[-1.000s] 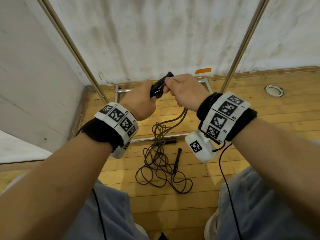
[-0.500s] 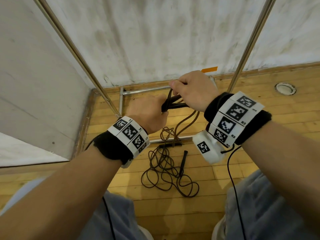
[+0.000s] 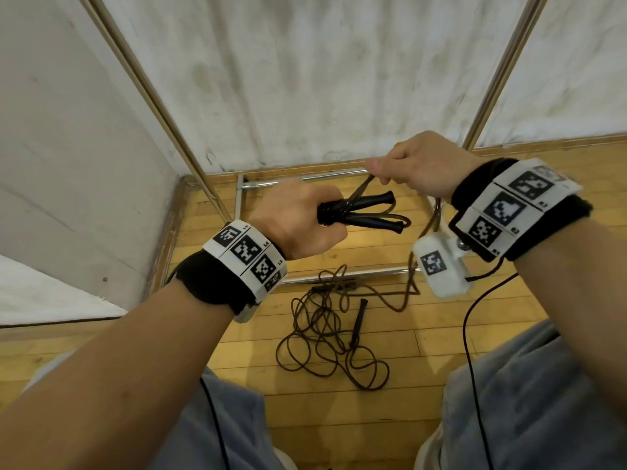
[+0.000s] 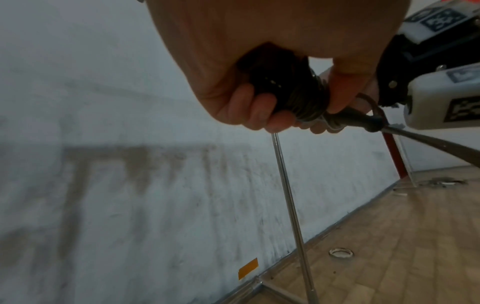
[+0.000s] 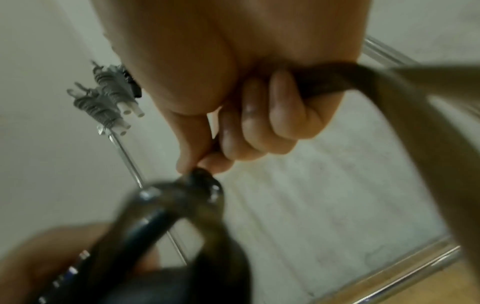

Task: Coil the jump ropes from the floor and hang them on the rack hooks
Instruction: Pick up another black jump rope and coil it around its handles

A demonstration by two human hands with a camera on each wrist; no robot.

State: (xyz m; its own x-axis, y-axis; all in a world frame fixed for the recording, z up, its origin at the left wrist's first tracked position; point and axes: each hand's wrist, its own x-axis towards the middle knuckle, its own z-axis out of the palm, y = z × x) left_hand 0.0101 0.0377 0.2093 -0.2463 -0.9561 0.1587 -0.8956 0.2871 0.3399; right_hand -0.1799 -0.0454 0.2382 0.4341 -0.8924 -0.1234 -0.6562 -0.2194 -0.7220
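My left hand (image 3: 305,218) grips the two black handles (image 3: 369,212) of a jump rope, with cord turns wound round them near my fist (image 4: 306,96). My right hand (image 3: 417,164) pinches the dark cord (image 3: 359,189) just above the handles and holds it taut; the cord (image 5: 350,74) runs through the curled fingers (image 5: 262,123) and out behind the wrist. From there the cord (image 3: 412,276) drops to the floor. A second dark rope (image 3: 325,337) lies in a loose tangle on the wooden floor below my hands, its black handle (image 3: 358,320) beside it.
A chrome rack stands against the white wall, its uprights (image 3: 163,106) rising left and right and its base bars (image 3: 339,276) on the floor round the tangle. Grey coiled ropes (image 5: 103,96) hang high on the rack. A round metal floor fitting (image 4: 340,252) sits to the right.
My left hand dropped and turned the handles to lie sideways. My right hand rose away from them, drawing the cord up taut. The camera tilted further up the wall.
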